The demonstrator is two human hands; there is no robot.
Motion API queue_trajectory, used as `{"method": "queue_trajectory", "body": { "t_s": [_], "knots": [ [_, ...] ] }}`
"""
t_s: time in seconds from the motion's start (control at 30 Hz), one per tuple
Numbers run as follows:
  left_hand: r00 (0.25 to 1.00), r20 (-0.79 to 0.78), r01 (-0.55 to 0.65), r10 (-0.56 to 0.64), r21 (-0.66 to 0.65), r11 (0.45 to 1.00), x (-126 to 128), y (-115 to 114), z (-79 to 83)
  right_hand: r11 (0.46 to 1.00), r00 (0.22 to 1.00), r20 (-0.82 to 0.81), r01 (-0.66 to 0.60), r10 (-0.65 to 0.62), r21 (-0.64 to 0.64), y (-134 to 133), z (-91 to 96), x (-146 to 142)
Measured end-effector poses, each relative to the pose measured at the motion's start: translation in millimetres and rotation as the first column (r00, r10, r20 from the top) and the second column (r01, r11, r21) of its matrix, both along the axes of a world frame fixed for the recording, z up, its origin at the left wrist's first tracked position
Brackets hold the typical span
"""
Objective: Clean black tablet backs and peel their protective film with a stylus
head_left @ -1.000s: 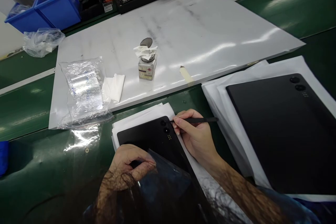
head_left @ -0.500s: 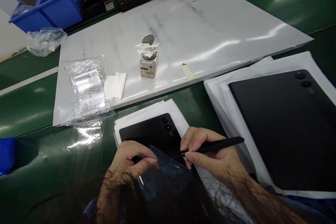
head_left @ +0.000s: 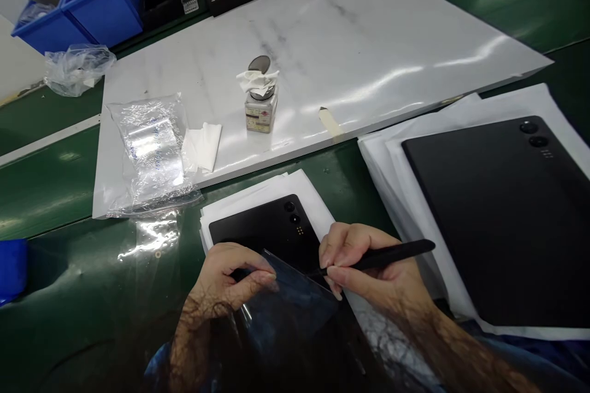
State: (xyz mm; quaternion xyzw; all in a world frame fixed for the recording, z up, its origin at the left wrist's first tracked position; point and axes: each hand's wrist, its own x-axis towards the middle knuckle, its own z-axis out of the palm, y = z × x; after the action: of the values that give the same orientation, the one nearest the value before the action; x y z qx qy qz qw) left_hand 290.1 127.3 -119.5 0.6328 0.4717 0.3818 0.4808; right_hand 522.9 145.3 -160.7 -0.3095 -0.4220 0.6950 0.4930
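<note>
A black tablet (head_left: 258, 224) lies back side up on white sheets (head_left: 302, 187), its camera lenses near the top right corner. Over its lower part a clear film (head_left: 295, 301) is lifted at an edge. My left hand (head_left: 235, 276) pinches that film's upper left edge between thumb and fingers. With the fingertips of my right hand (head_left: 369, 264) I grip a slim black pen-shaped tool (head_left: 405, 252). Its thin tip points left, close to the film's edge over the tablet; whether it touches is unclear. Hair strands and shadow obscure the tablet's lower part.
To the right, a larger black tablet (head_left: 502, 215) rests on white sheets. A grey-white board (head_left: 369, 43) carries a small square bottle (head_left: 260, 113) with tissue on top, a folded wipe (head_left: 203, 146) and a clear plastic bag (head_left: 152, 153). Blue bins (head_left: 99, 15) stand far left.
My right hand and the black tool have shifted slightly right. The left hand still pinches the film, almost unmoved. The whole view has shifted a little.
</note>
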Motion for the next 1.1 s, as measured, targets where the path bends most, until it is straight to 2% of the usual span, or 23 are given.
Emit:
{"method": "queue_trajectory", "body": {
  "t_s": [0.23, 0.3, 0.4, 0.47, 0.63, 0.77, 0.9, 1.1],
  "knots": [
    [1.0, -0.028, -0.013, 0.013, 0.004, 1.0, 1.6, 0.2, 1.2, 0.985, 0.998, 0.008, 0.067, -0.069, 0.16, -5.9, 3.3, -0.1],
    [0.999, -0.034, -0.018, 0.018, 0.006, 1.0, 1.7, -0.2, 2.1, 0.98, 0.988, -0.027, 0.155, -0.153, 0.125, -1.1, 1.2, -4.7],
    [0.999, -0.017, -0.03, 0.03, -0.017, 0.999, 2.1, -1.0, 2.4, 0.95, 0.95, -0.038, 0.311, -0.311, -0.012, 11.9, -8.6, -13.8],
    [0.999, -0.008, -0.043, 0.043, -0.014, 0.999, 2.8, -1.4, 2.2, 0.933, 0.936, -0.027, 0.346, -0.35, -0.096, 19.8, -17.5, -18.4],
    [0.996, -0.019, -0.082, 0.082, 0.014, 0.997, 3.8, -1.5, 3.0, 0.919, 0.937, 0.001, 0.344, -0.35, -0.194, 24.4, -32.1, -20.9],
    [0.995, -0.067, -0.076, 0.078, 0.04, 0.996, 4.1, -2.3, 3.0, 0.915, 0.938, 0.021, 0.343, -0.347, -0.213, 22.4, -33.2, -20.5],
    [0.989, -0.038, -0.139, 0.14, 0.025, 0.99, 5.5, -3.4, 1.2, 0.914, 0.937, 0.02, 0.346, -0.35, -0.21, 22.5, -33.4, -20.9],
    [0.999, -0.014, -0.044, 0.044, 0.019, 0.999, 2.0, -2.2, -0.7, 0.913, 0.933, 0.037, 0.357, -0.357, -0.199, 22.6, -34.9, -21.2]
  ]
}}
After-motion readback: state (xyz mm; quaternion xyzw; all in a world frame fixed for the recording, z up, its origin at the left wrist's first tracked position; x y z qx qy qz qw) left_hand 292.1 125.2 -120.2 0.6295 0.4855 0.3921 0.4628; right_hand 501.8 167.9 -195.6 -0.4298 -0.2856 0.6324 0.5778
